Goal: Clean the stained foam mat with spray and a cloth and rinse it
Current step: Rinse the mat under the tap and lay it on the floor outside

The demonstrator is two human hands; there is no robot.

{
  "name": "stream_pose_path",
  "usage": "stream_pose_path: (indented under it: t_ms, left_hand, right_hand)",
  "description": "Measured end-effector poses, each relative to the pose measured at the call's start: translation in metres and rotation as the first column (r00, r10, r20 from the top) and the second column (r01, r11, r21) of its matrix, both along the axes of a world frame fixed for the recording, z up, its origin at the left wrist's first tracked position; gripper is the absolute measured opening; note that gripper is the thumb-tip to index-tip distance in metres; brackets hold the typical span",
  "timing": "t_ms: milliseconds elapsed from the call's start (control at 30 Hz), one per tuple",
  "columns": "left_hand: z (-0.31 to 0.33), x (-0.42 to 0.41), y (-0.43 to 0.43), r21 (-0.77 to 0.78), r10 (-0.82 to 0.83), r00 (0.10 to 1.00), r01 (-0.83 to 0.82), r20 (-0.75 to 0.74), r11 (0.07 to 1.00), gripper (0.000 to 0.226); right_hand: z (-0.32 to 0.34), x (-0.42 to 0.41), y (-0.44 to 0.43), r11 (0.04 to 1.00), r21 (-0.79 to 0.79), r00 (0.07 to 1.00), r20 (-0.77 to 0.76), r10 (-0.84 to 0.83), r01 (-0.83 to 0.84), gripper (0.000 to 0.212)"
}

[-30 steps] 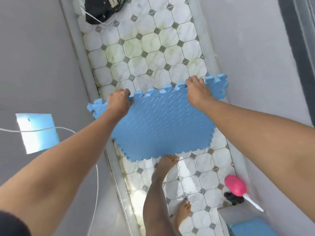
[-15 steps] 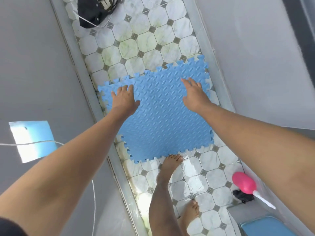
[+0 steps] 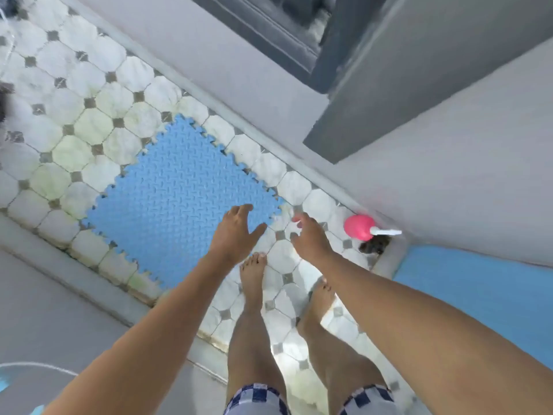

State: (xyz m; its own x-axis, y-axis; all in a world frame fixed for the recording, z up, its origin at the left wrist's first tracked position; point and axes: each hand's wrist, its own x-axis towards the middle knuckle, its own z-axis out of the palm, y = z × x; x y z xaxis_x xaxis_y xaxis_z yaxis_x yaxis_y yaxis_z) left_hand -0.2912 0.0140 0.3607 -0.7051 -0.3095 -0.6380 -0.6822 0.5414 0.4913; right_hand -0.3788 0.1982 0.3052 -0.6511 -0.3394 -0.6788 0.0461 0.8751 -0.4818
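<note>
The blue foam mat (image 3: 173, 199) with jigsaw edges lies flat on the tiled floor, between a raised ledge and the wall. My left hand (image 3: 236, 232) hovers over the mat's near right corner, fingers spread, holding nothing. Just right of that corner, my right hand (image 3: 308, 238) is over bare tiles, fingers loosely apart and empty. A pink spray bottle (image 3: 359, 227) with a white nozzle lies on the floor by the wall, to the right of my right hand. No cloth is visible.
My bare feet (image 3: 254, 274) stand on the white octagonal tiles (image 3: 74, 121) just behind the mat. A grey ledge (image 3: 59, 265) runs along the left, a grey wall (image 3: 254, 94) along the right. Another blue mat (image 3: 478, 289) lies at the right edge, with a dark drain (image 3: 375, 244) nearby.
The mat went from held up by its far edge to lying flat on the tiles. Both hands let go and drew back toward its near right corner. The view swung right.
</note>
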Motion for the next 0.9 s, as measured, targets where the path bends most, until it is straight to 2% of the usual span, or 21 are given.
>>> stream_pose_path:
  t_ms: [167,300,400,533,667,733,767,833,900]
  left_hand:
    - [-0.011,-0.049,0.114,0.113,-0.096,0.995,0.099,-0.032,0.989,0.055]
    - [-0.034,-0.068,0.193,0.167,-0.176,0.984,0.178,-0.026,0.97,0.052]
    - [-0.063,-0.078,0.236,0.19,-0.224,0.974,0.221,-0.005,0.956,0.051]
    - [-0.125,-0.109,0.281,0.175,-0.328,0.945,0.323,-0.001,0.93,0.057]
    - [-0.203,-0.151,0.312,0.108,-0.434,0.901,0.434,-0.023,0.894,0.071]
    - [-0.244,-0.166,0.323,0.073,-0.486,0.873,0.487,-0.028,0.87,0.083]
    - [-0.263,-0.173,0.329,0.053,-0.517,0.855,0.518,-0.039,0.854,0.09]
    - [-0.3,-0.183,0.339,0.037,-0.583,0.809,0.587,-0.074,0.809,0.103]
    - [-0.331,-0.192,0.348,0.03,-0.643,0.758,0.649,-0.11,0.76,0.11]
  right_hand:
    - [0.002,0.004,0.146,0.934,0.063,0.934,0.045,-0.354,0.351,0.023]
    - [-0.023,0.01,0.237,0.769,0.116,0.77,0.041,-0.637,0.629,0.008]
    - [-0.058,0.01,0.282,0.636,0.156,0.639,0.04,-0.768,0.755,0.009]
    - [-0.132,-0.002,0.321,0.567,0.163,0.566,0.057,-0.822,0.807,0.019]
    - [-0.241,-0.02,0.351,0.606,0.155,0.609,0.033,-0.793,0.78,0.011]
    - [-0.263,-0.034,0.347,0.613,0.138,0.619,-0.001,-0.786,0.778,0.003]
    - [-0.274,-0.041,0.346,0.614,0.137,0.622,-0.025,-0.782,0.777,0.007]
    - [-0.303,-0.05,0.346,0.631,0.161,0.643,-0.031,-0.766,0.759,0.035]
    - [-0.337,-0.057,0.346,0.653,0.19,0.673,-0.069,-0.736,0.733,0.052]
